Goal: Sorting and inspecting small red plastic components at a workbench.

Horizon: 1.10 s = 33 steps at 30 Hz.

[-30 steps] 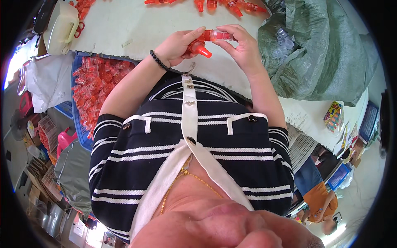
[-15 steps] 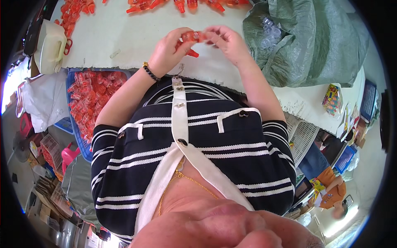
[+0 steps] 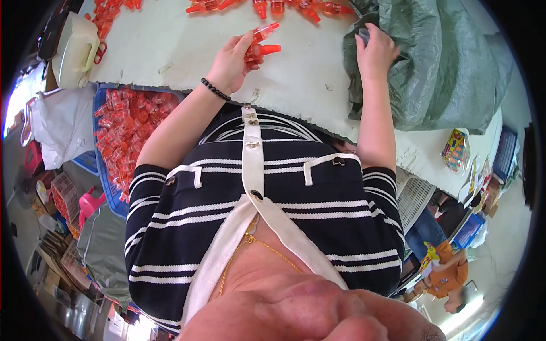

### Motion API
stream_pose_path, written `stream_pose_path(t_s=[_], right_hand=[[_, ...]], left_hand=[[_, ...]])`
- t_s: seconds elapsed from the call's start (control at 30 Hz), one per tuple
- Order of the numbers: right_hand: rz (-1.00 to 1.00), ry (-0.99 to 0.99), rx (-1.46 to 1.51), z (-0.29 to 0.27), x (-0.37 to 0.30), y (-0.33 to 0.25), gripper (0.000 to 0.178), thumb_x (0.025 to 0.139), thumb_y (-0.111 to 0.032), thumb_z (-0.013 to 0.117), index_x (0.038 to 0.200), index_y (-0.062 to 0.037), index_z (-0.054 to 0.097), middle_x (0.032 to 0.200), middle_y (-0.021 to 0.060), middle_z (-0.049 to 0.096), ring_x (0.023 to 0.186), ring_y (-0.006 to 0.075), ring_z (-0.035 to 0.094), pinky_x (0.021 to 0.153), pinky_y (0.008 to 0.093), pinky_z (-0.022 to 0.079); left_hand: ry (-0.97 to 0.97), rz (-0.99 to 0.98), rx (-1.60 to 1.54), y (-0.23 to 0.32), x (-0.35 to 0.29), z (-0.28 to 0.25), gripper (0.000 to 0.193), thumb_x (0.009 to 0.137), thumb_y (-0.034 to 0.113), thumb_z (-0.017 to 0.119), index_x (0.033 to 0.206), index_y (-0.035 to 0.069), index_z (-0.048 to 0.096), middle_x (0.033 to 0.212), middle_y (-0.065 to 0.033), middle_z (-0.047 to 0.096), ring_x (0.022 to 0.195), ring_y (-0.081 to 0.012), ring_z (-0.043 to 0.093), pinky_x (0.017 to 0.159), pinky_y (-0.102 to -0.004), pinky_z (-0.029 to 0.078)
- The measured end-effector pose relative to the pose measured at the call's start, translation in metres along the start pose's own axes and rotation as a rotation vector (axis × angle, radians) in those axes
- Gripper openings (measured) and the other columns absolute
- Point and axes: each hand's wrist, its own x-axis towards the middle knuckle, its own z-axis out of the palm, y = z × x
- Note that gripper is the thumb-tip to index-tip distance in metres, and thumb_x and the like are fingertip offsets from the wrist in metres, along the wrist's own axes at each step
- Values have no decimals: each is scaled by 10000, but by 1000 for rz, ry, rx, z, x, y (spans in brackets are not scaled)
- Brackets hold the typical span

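Observation:
Two small translucent red bottles with pointed red tips stick out of my left hand, which is closed round their lower ends above the white table. Their tips point right. Over at the mouth of the green woven sack, my right hand has its thumb and fingers round a clear plastic piece. Most of that piece is hidden by the fingers. More red bottles lie in a row at the table's far side.
A blue basket heaped with red bottle parts stands below the table edge at left. On the table's left side are a cream plastic jug and another red pile. A colourful packet lies at right. A person in orange is further off.
My right hand has left the bottles near my left hand and moved right to the sack's mouth. My left hand keeps two red bottles, now spread apart with tips rightward.

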Motion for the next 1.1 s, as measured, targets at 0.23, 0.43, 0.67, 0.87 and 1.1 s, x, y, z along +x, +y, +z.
stream_pose_path(t_s=[0.23, 0.43, 0.67, 0.87, 1.1], right_hand=[[-200, -329, 1148, -56, -26, -94, 458, 764, -65, 706, 1181, -77, 517, 1078, 83, 597, 864, 221, 598, 793, 325, 493], [-459, -201, 1158, -53, -24, -117, 381, 756, -89, 705, 1101, -89, 544, 1034, 88, 600, 900, 278, 590, 771, 369, 495], [-512, -76, 1147, -57, -21, -124, 353, 744, -88, 715, 1073, -75, 589, 1020, 93, 611, 911, 295, 585, 783, 365, 500], [-330, -258, 1327, -58, -27, -128, 323, 764, -111, 724, 1057, -43, 605, 967, 94, 638, 879, 242, 615, 780, 340, 504], [176, -721, 1871, -51, -39, -133, 255, 852, -198, 681, 996, 2, 616, 896, 77, 656, 771, 155, 618, 714, 286, 509]], left_hand=[[33, 46, 85, 2, 0, 3, 410, 955, 327, 513, 1161, -21, 445, 807, -66, 595, 683, -156, 579, 579, -270, 457], [137, 89, 190, 4, -5, 12, 383, 960, 319, 510, 1171, 2, 467, 812, -53, 591, 656, -130, 555, 563, -255, 443], [122, 93, 219, 4, -9, 14, 382, 961, 317, 507, 1169, 0, 455, 802, -59, 590, 647, -120, 550, 539, -249, 437], [161, 446, 535, -9, -8, 10, 369, 940, 269, 547, 1132, -27, 440, 827, -120, 620, 648, -161, 590, 560, -300, 481], [63, 1038, 844, -10, -16, 3, 353, 885, 126, 614, 1166, -1, 441, 878, -141, 608, 714, -224, 620, 613, -324, 507]])
